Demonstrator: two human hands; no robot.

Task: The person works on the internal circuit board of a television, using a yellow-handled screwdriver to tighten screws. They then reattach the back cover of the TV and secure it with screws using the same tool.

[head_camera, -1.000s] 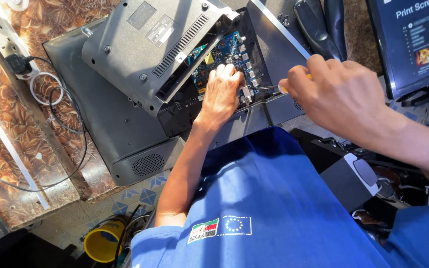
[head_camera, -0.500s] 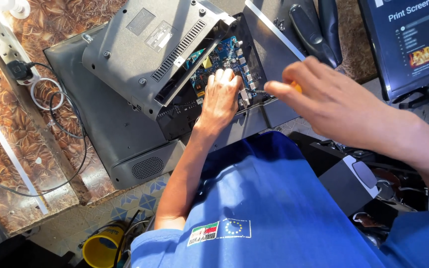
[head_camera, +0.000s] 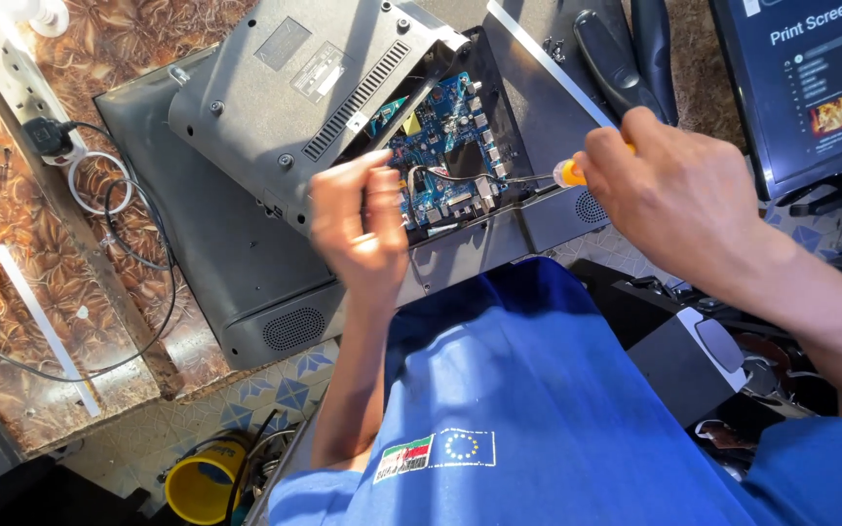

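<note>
A flat screen lies face down on the bench, its grey back panel toward me. The loose grey rear cover is tilted up, baring a blue circuit board. My right hand grips a screwdriver with an orange handle; its thin shaft reaches left to the board's lower edge. My left hand hovers just left of the board, blurred, with its fingers curled together. Whether anything small sits between the fingers is unclear.
A white power strip with a black plug and looped cable lies at the left. A lit monitor stands at the right, black tool handles behind the board. A yellow cup sits on the floor.
My left hand has lifted off the circuit board and drawn back toward me with fingers curled. My right hand stays with the screwdriver at the board's edge.
</note>
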